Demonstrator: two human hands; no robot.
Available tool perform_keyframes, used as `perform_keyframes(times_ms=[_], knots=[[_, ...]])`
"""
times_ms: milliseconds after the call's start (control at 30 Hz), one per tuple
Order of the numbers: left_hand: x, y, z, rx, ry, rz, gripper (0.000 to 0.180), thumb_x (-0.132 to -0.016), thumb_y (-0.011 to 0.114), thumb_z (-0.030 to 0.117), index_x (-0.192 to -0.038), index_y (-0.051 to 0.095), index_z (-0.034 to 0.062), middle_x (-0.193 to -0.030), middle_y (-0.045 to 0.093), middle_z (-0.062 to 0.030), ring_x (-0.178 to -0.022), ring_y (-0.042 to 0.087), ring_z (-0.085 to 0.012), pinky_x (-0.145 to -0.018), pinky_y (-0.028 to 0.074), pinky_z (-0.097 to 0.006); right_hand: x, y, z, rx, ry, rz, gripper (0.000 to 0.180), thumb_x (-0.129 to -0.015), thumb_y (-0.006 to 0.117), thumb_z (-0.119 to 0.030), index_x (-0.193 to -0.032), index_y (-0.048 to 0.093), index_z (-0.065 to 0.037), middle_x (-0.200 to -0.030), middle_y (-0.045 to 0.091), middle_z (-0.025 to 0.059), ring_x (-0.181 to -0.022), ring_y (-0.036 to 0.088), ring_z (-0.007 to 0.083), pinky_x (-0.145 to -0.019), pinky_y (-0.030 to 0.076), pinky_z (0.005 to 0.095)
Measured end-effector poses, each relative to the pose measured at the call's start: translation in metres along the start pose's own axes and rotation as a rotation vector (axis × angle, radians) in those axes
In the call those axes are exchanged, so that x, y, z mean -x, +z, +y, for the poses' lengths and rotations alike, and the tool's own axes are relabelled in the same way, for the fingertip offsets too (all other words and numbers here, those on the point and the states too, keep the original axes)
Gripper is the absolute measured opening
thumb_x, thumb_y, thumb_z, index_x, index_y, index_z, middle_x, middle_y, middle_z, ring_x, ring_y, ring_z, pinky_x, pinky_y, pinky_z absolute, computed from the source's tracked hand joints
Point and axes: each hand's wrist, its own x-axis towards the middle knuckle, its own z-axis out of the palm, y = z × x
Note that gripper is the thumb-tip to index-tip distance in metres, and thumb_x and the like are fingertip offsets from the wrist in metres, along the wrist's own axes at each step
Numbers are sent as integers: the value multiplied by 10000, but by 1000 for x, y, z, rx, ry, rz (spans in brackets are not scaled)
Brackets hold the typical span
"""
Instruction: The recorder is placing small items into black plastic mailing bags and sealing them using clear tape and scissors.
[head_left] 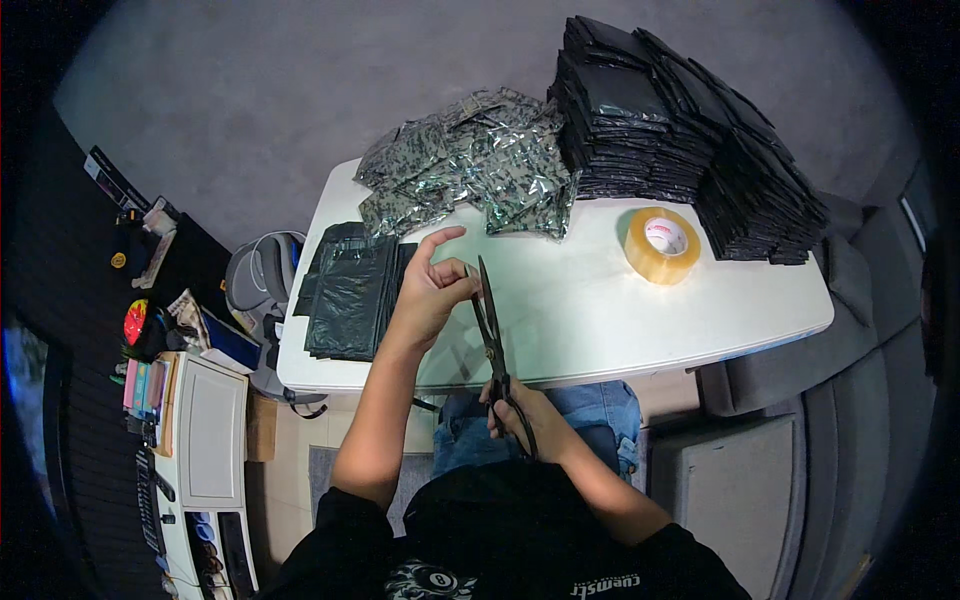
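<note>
My right hand [524, 408] grips a pair of long black scissors [492, 335] by the handles. Their blades point away from me over the table's near edge and stand slightly apart. Beside the blade tips, the thumb and fingers of my left hand [428, 297] are pinched together, with the index finger raised. A small clear or pale bit seems to show at the fingertips, too small to make out. Left of that hand lies a stack of flat black plastic bags [350, 300]. Clear-wrapped camouflage-patterned packets [470, 160] are heaped beyond both hands.
On the white table [580, 320] a large roll of clear tape [662, 246] stands at the right. Tall piles of folded black plastic packages [640, 110] fill the far right. A grey sofa [850, 370] is to the right, a white cabinet [212, 430] and a grey chair [262, 280] to the left.
</note>
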Motion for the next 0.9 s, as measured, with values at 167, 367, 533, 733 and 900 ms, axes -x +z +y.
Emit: perform_keyframes(times_ms=[167, 367, 533, 733, 900], knots=[[-1, 1, 2, 13, 51, -47, 780, -833, 726, -152, -1541, 431, -9, -869, 714, -48, -817, 691, -133, -838, 540, -281, 2, -9, -14, 49, 49, -50, 285, -1132, 551, -309, -1214, 535, -37, -846, 602, 26, -773, 630, 138, -745, 552, 327], [-7, 0, 8, -18, 20, -138, 774, -806, 754, -126, -1519, 475, -9, -866, 722, -45, -832, 692, -137, -877, 530, -287, 5, -15, -5, 0, 28, -113, 315, -1112, 586, -329, -1264, 540, -57, -860, 588, 13, -791, 619, 121, -683, 535, 293], [-11, -9, 10, -106, 60, -209, 752, -787, 767, -113, -1488, 511, -22, -843, 704, -23, -894, 672, -142, -899, 521, -294, 6, -17, 1, -34, 102, -154, 354, -1090, 617, -348, -1297, 537, -72, -875, 588, 1, -796, 606, 96, -598, 505, 264], [-13, -7, 11, -216, 163, -273, 727, -775, 803, -103, -1452, 544, -53, -846, 692, -8, -965, 646, -141, -979, 492, -309, 7, -14, 0, -61, 101, -129, 372, -1070, 637, -336, -1327, 534, -89, -902, 597, -7, -726, 580, 92, -588, 508, 258], [-10, -3, 8, -250, 209, -255, 697, -813, 818, -76, -1458, 557, -30, -844, 686, 21, -886, 646, -93, -1072, 471, -350, 5, -16, 11, -64, 148, -144, 395, -1064, 636, -326, -1346, 520, -74, -905, 578, 3, -732, 570, 88, -585, 521, 260]])
